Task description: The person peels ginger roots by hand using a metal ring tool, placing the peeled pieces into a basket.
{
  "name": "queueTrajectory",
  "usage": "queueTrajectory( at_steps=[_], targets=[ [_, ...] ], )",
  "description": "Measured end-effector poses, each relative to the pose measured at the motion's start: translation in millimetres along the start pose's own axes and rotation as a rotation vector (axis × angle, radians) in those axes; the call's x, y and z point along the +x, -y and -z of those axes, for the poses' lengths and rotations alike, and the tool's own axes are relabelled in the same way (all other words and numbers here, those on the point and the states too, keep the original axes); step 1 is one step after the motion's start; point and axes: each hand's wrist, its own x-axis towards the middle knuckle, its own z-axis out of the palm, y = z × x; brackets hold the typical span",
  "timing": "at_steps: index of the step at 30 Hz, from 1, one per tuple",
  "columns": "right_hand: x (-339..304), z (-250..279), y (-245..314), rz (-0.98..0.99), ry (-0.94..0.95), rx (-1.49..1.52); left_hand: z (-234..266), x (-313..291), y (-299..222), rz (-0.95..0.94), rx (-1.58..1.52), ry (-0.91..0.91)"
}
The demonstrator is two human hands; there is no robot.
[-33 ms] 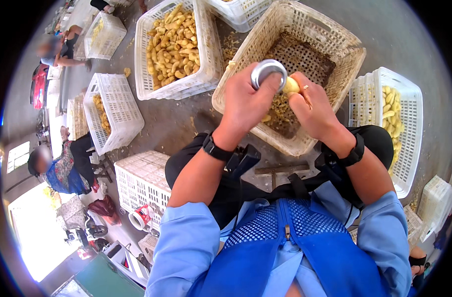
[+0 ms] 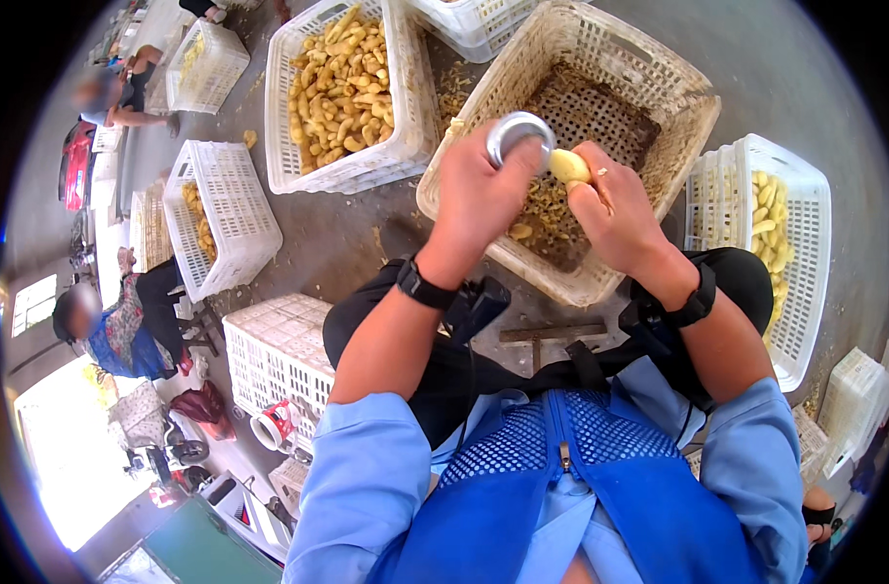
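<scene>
My left hand (image 2: 490, 185) is closed round a round silver metal tool (image 2: 518, 134), its thumb lying over the rim; what the tool is exactly I cannot make out. My right hand (image 2: 615, 209) pinches a pale yellow piece of peeled ginger (image 2: 568, 166), whose rounded end points toward the tool. A small gap seems to part the two. Both hands are above a dirty white plastic crate (image 2: 678, 92), with peelings (image 2: 552, 219) scattered over its slatted bottom. The fingers of my right hand partly hide the ginger.
A white crate of unpeeled ginger (image 2: 342, 92) stands at the far left, and one with pale peeled ginger (image 2: 771, 219) at my right. An upturned white crate (image 2: 279, 350) is beside my left knee. Another person (image 2: 123, 326) sits at the left near a half-filled crate (image 2: 235, 219).
My left hand has shifted slightly left with the silver tool, away from the ginger, so more of the piece shows. My right hand has stayed nearly still.
</scene>
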Motion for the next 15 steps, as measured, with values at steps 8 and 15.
queueTrajectory(
  at_steps=[8,15],
  targets=[
    [2,-5,-3,0.31,-0.102,-0.272,5,7,0,0.103,-0.163,-0.033],
    [2,-3,-1,0.211,-0.069,-0.169,4,-1,-13,0.019,-0.268,-0.046]
  ],
)
